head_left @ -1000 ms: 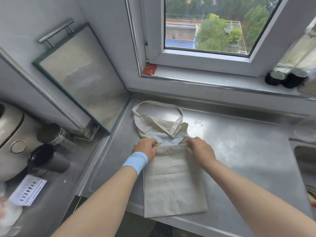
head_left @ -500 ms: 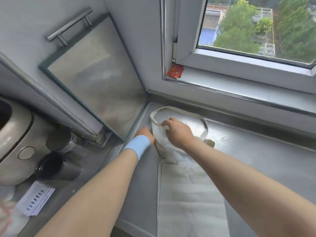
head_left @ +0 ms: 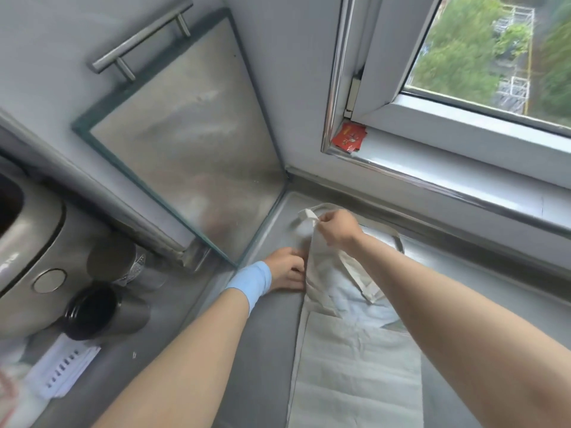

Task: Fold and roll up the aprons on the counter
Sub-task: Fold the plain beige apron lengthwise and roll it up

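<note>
On the steel tabletop [head_left: 268, 350] below a window [head_left: 463, 57], the right hand [head_left: 338, 227] pinches the apron [head_left: 355, 366] by its strap [head_left: 309, 215] (left hand [head_left: 285, 268] rests spread against its edge).

Red packet [head_left: 349, 138] on window sill [head_left: 448, 156]

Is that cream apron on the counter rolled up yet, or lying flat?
Not rolled. The apron lies mostly flat on the counter, its top lifted where the right hand pinches a strap.

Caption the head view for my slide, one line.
On the steel counter, the right hand pinches the neck strap of the cream apron; the left hand touches its side edge.
</note>
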A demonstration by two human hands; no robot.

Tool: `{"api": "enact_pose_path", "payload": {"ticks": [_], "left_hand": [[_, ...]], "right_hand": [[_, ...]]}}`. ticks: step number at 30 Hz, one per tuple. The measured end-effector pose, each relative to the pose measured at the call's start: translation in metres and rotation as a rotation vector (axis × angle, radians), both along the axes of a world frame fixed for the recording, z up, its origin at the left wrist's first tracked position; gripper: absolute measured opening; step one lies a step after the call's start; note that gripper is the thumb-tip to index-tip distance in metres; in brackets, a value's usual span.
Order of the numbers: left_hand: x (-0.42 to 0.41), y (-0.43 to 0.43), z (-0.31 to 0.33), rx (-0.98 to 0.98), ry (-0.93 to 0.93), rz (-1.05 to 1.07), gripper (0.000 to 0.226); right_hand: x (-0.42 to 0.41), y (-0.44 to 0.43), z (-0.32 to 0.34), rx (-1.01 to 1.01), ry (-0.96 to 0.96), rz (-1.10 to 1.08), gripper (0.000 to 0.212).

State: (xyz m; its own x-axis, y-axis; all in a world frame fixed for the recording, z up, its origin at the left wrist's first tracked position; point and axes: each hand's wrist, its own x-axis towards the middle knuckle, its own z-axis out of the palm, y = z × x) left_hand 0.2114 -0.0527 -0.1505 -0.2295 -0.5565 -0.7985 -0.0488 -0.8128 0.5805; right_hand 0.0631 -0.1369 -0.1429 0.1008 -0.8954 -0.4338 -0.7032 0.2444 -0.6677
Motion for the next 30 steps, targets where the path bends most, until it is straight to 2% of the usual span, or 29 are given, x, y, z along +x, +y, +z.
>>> {"api": "enact_pose_path", "payload": {"ticks": [2, 4, 5, 7, 8, 9, 11, 14, 16, 20, 22, 24, 25, 27, 29, 30], "left_hand": [[-0.002, 0.012, 0.001, -0.011, -0.025, -0.198, 0.025], [-0.004, 0.021, -0.004, -0.057, -0.143, -0.334, 0.03], [-0.006, 0.023, -0.007, -0.076, -0.19, -0.324, 0.03], [-0.007, 0.023, -0.01, -0.092, -0.245, -0.275, 0.03], [-0.008, 0.022, -0.01, -0.102, -0.254, -0.269, 0.03], [-0.009, 0.023, -0.007, -0.113, -0.253, -0.276, 0.029], [-0.011, 0.024, -0.004, -0.13, -0.263, -0.284, 0.03], [-0.012, 0.027, 0.0, -0.133, -0.283, -0.278, 0.036], [-0.012, 0.03, 0.002, -0.139, -0.296, -0.272, 0.041], [-0.013, 0.034, 0.008, -0.193, -0.306, -0.248, 0.032], [-0.015, 0.034, 0.01, -0.203, -0.293, -0.252, 0.032], [-0.014, 0.035, 0.009, -0.194, -0.292, -0.257, 0.032], [-0.012, 0.036, 0.007, -0.187, -0.301, -0.266, 0.029], [-0.009, 0.037, 0.006, -0.179, -0.335, -0.277, 0.015], [-0.004, 0.036, 0.004, -0.173, -0.359, -0.239, 0.016], [-0.002, 0.035, 0.006, -0.157, -0.371, -0.239, 0.016]], "right_hand": [[-0.004, -0.001, 0.005, -0.01, -0.089, -0.112, 0.023], [-0.005, 0.001, 0.008, -0.033, -0.16, -0.198, 0.018], [-0.004, 0.004, 0.01, -0.04, -0.178, -0.211, 0.022], [-0.003, 0.011, 0.012, 0.001, -0.224, -0.206, 0.051], [-0.002, 0.014, 0.012, 0.035, -0.204, -0.166, 0.061], [-0.001, 0.018, 0.013, 0.053, -0.153, -0.093, 0.059], [-0.001, 0.023, 0.014, 0.076, -0.046, 0.031, 0.036], [0.0, 0.023, 0.018, 0.05, 0.028, 0.019, 0.024], [-0.001, 0.022, 0.025, 0.057, 0.094, 0.006, 0.028], [0.006, 0.032, 0.035, 0.248, 0.196, 0.123, 0.061], [0.012, 0.039, 0.026, 0.214, 0.241, 0.165, 0.042], [0.015, 0.041, 0.02, 0.159, 0.194, 0.138, 0.017], [0.014, 0.04, 0.019, 0.139, 0.135, 0.09, 0.015], [0.007, 0.037, 0.016, 0.089, -0.014, -0.061, 0.025], [0.002, 0.033, 0.013, 0.056, -0.168, -0.193, 0.03], [0.002, 0.033, 0.013, 0.078, -0.269, -0.23, 0.024]]}}
